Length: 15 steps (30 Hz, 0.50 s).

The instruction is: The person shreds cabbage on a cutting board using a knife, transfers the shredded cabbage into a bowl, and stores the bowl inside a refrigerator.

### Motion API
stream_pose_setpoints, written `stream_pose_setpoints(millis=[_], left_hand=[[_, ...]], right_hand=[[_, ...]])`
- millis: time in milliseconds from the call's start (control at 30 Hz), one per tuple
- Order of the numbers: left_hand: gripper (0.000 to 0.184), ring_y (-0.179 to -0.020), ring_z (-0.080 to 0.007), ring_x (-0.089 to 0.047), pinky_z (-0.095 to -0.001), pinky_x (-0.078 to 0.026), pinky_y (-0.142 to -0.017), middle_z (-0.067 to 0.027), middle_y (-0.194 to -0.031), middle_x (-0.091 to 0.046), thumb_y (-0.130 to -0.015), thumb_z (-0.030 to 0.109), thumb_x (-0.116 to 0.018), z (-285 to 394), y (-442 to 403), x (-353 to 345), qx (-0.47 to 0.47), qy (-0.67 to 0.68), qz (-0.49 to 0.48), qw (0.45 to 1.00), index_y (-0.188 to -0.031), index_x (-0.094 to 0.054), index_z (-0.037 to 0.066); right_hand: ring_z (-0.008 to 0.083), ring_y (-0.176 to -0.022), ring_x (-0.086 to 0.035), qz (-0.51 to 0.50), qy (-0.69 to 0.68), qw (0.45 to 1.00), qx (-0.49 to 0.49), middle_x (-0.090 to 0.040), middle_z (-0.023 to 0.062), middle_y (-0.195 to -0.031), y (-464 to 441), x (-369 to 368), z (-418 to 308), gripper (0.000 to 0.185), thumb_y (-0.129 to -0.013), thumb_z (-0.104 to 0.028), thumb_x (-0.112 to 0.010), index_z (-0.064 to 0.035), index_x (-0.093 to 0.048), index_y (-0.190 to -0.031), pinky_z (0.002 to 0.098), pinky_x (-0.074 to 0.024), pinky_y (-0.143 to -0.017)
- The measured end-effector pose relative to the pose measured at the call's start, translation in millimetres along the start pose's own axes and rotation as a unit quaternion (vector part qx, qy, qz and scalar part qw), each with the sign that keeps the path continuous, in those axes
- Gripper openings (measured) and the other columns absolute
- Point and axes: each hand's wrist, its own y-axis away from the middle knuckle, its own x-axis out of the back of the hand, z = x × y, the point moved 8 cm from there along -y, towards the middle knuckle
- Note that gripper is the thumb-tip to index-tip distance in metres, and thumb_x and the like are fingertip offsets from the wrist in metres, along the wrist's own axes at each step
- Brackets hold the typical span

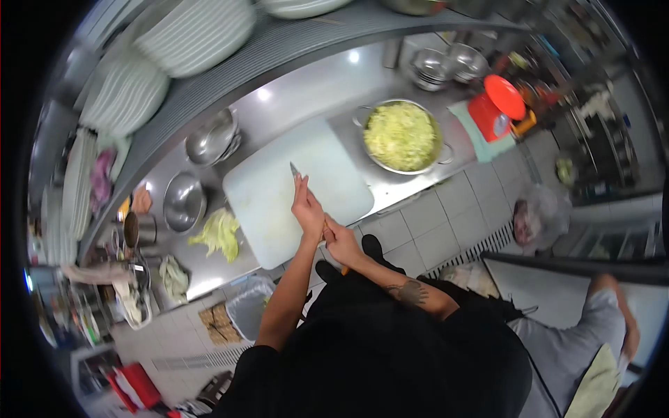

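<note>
A pointed metal knife tip (294, 168) shows over the white cutting board (258, 188), just beyond the fingertips of my left hand (306, 207). That hand's fingers are stretched out along the knife. My right hand (339, 240) is closed by my left wrist, and an orange end (344, 270) sticks out below it, in line with the tip; the knife's middle is hidden by my hands. Pale green leaves (219, 235) lie left of the board. To its right, a two-handled metal colander (404, 169) is full of chopped pale green vegetable.
Metal bowls (185, 202) stand at the left and back right. A red scale (488, 115) is on a green cloth. Stacked white plates (202, 35) sit on the upper shelf. A bin (251, 306) is below the counter. Another person in grey (557, 338) is at the lower right.
</note>
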Motion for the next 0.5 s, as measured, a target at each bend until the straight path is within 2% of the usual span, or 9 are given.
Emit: stream_pose_setpoints(millis=[33,100,133,167,233,300,367,467,500], left_hand=[[0.036,-0.134,-0.0375,-0.052,-0.0381,-0.046,-0.105,-0.0264,-0.141,-0.054,-0.095,-0.007,-0.046,30,-13,-17,-0.009,0.004,-0.018,1.0,-0.126,-0.063,-0.003],[0.036,-0.135,-0.037,-0.051,-0.037,-0.046,-0.105,-0.0257,-0.142,-0.054,-0.095,-0.006,-0.047,82,-36,-77,0.016,0.103,-0.098,0.99,-0.128,-0.062,-0.002],[0.037,-0.134,-0.0375,-0.052,-0.0366,-0.045,-0.105,-0.0255,-0.142,-0.053,-0.095,-0.004,-0.049,106,-45,-106,-0.069,0.094,-0.122,0.986,-0.13,-0.06,-0.002],[0.037,-0.132,-0.0381,-0.053,-0.0372,-0.044,-0.107,-0.0258,-0.142,-0.053,-0.096,0.001,-0.05,133,-51,-134,-0.098,0.104,-0.154,0.978,-0.131,-0.06,-0.002],[0.036,-0.134,-0.0381,-0.051,-0.0401,-0.041,-0.11,-0.0257,-0.143,-0.052,-0.097,0.005,-0.051,162,-53,-189,-0.12,0.108,-0.194,0.968,-0.131,-0.06,-0.001],[0.036,-0.136,-0.0381,-0.049,-0.0429,-0.037,-0.114,-0.0256,-0.143,-0.052,-0.097,0.008,-0.051,172,-53,-234,-0.147,0.112,-0.235,0.954,-0.131,-0.06,-0.001],[0.036,-0.14,-0.0389,-0.043,-0.0485,-0.026,-0.119,-0.0255,-0.144,-0.051,-0.099,0.015,-0.051,163,-37,-280,-0.228,0.013,-0.283,0.932,-0.13,-0.062,-0.001],[0.037,-0.143,-0.04,-0.038,-0.0513,-0.019,-0.121,-0.0255,-0.145,-0.05,-0.1,0.018,-0.05,163,-43,-305,-0.3,-0.046,-0.313,0.9,-0.128,-0.063,-0.001],[0.038,-0.139,-0.0417,-0.043,-0.0491,-0.025,-0.12,-0.0248,-0.141,-0.054,-0.099,0.02,-0.05,177,-54,-297,-0.327,-0.041,-0.273,0.904,-0.13,-0.062,-0.001]], right_hand=[[0.0113,-0.063,-0.057,0.037,0.03,0.998,0.051,-0.062,0.0038,-0.082,-6,18,-8,0.046,-0.103,-0.01,-0.046,-0.014,-0.045,-0.15,0.0275,-0.0494,-0.055],[0.0107,-0.064,-0.056,0.079,0.004,0.997,0.024,-0.061,0.0038,-0.084,-17,69,-25,0.049,-0.103,-0.011,-0.046,-0.0136,-0.041,-0.152,0.027,-0.049,-0.055],[0.01,-0.065,-0.055,0.104,-0.019,0.994,0.0,-0.06,0.0038,-0.086,-18,101,-37,0.051,-0.103,-0.011,-0.046,-0.0132,-0.037,-0.154,0.0265,-0.0486,-0.055],[0.01,-0.065,-0.055,0.116,-0.022,0.993,0.003,-0.06,0.0038,-0.086,-15,129,-52,0.051,-0.103,-0.011,-0.046,-0.0132,-0.037,-0.154,0.0265,-0.0486,-0.055],[0.0093,-0.065,-0.052,0.121,-0.1,0.979,-0.132,-0.058,0.0034,-0.089,5,181,-56,0.053,-0.104,-0.012,-0.046,-0.0103,-0.034,-0.155,0.0256,-0.0475,-0.055],[0.009,-0.065,-0.05,0.112,-0.186,0.96,-0.177,-0.056,0.0028,-0.089,45,218,-75,0.054,-0.104,-0.013,-0.045,-0.0078,-0.031,-0.156,0.0246,-0.0462,-0.053],[0.0084,-0.067,-0.052,0.115,-0.213,0.95,-0.198,-0.057,0.0017,-0.086,88,239,-67,0.052,-0.103,-0.014,-0.048,-0.0052,-0.037,-0.153,0.0244,-0.0458,-0.053],[0.0083,-0.068,-0.053,0.123,-0.233,0.94,-0.216,-0.057,0.0035,-0.09,139,262,-50,0.051,-0.104,-0.013,-0.047,-0.004,-0.036,-0.153,0.0239,-0.0466,-0.053],[0.0083,-0.068,-0.053,0.13,-0.235,0.938,-0.217,-0.057,0.0035,-0.09,148,269,-46,0.051,-0.104,-0.013,-0.047,-0.004,-0.036,-0.153,0.0239,-0.0466,-0.053]])
